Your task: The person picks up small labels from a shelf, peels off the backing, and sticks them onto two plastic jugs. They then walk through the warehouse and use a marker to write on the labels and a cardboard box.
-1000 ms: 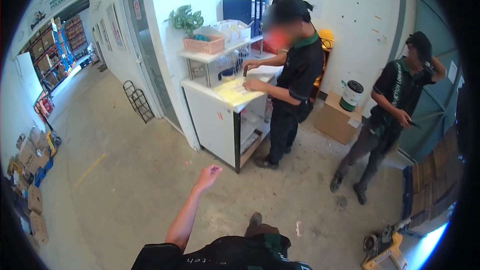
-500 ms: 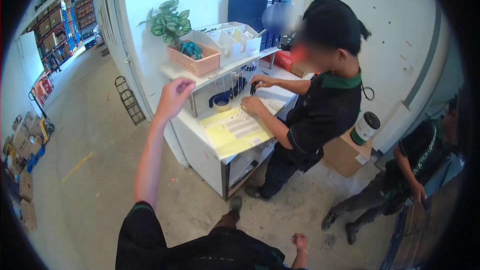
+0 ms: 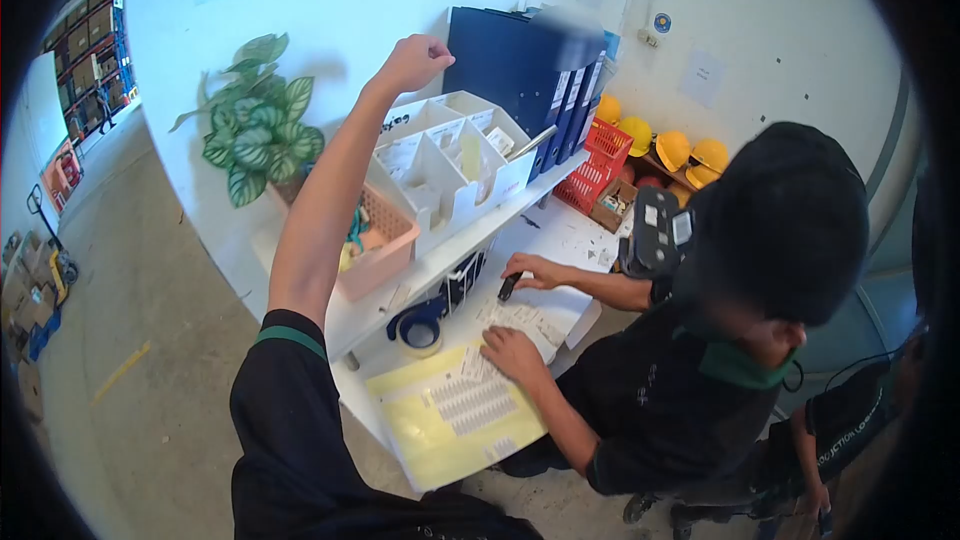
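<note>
My left hand is raised above the shelf, its fingers curled closed, and nothing shows in them. It is nearest to the white compartment organizer, which holds papers and small items, and to the tall dark blue binders behind it. Below my forearm is a pink plastic basket with teal and yellowish things inside. A leafy plant stands to the left of my arm. My right hand is out of view.
A co-worker at the desk holds a small black tool over white paper slips. Nearby lie a blue tape dispenser and a yellow printed sheet. Yellow helmets and a red crate sit farther back. Another person stands at right.
My view has moved closer to the shelf. My left hand has gone up and right, to above the organizer. My right hand, seen low before, has left the view.
</note>
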A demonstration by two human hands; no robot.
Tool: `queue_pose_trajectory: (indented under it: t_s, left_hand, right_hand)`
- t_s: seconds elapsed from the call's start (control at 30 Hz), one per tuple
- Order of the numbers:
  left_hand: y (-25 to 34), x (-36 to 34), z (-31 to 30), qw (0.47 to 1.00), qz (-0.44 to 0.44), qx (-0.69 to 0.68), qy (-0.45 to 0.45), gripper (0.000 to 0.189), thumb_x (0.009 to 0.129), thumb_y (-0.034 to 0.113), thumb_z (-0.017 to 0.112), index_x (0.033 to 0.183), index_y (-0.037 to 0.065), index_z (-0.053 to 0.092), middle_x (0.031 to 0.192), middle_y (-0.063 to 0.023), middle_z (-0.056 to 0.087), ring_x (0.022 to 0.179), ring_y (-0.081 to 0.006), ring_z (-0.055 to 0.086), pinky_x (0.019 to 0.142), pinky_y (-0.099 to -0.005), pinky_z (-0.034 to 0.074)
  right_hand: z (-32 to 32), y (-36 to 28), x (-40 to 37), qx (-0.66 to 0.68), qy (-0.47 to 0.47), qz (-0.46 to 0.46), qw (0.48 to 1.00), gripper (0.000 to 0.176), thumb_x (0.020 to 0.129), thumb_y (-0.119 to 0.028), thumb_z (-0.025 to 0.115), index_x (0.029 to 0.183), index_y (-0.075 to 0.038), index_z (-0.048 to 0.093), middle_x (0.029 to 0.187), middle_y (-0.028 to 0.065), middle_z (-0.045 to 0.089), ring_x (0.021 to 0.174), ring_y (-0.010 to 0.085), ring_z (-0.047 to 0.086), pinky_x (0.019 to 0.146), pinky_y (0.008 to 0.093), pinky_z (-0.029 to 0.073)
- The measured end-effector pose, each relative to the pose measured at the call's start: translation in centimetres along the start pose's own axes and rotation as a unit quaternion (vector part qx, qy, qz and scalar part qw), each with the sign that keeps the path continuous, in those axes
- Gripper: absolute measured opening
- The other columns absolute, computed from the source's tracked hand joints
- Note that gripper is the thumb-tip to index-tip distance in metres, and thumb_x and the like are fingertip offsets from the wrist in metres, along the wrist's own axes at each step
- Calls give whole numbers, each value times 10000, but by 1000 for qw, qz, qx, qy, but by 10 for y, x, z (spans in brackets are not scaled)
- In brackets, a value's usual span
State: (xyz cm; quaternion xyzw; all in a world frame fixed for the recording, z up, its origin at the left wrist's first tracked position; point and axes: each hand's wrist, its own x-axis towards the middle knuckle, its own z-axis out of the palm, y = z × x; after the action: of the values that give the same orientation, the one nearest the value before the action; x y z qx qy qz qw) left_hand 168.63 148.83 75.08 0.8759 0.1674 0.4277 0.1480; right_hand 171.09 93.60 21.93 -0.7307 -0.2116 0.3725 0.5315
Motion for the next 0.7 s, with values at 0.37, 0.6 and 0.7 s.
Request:
queue_pose_trajectory:
  t_s: [0.37, 0.6, 0.7]
  left_hand:
    - [-89, 87, 129, 965, -111, 49, -232, 152, 778, 124, 607, 794, -5, 685, 755, -112, 675, 638, -176, 639, 630, -324, 507]
    - [-102, 86, 179, 871, -132, 291, -374, 390, 663, 269, 696, 975, 37, 672, 1009, -135, 650, 936, -281, 612, 791, -376, 478]
    - [-95, 89, 189, 846, -191, 292, -403, 334, 686, 231, 678, 1006, 135, 681, 1111, -113, 616, 1009, -283, 592, 828, -400, 471]
  right_hand:
    - [101, -194, 211, 382, -191, -65, 902, 275, 786, -195, 558, 992, -19, 609, 1065, 156, 573, 987, 291, 527, 848, 362, 444]
    - [99, -176, 229, 474, -198, -39, 857, 302, 777, -217, 558, 1006, -27, 605, 1148, 172, 544, 1084, 320, 495, 914, 376, 421]
    - [94, -181, 228, 491, -200, -30, 847, 313, 771, -226, 561, 988, -4, 597, 1150, 184, 540, 1099, 321, 491, 922, 377, 419]
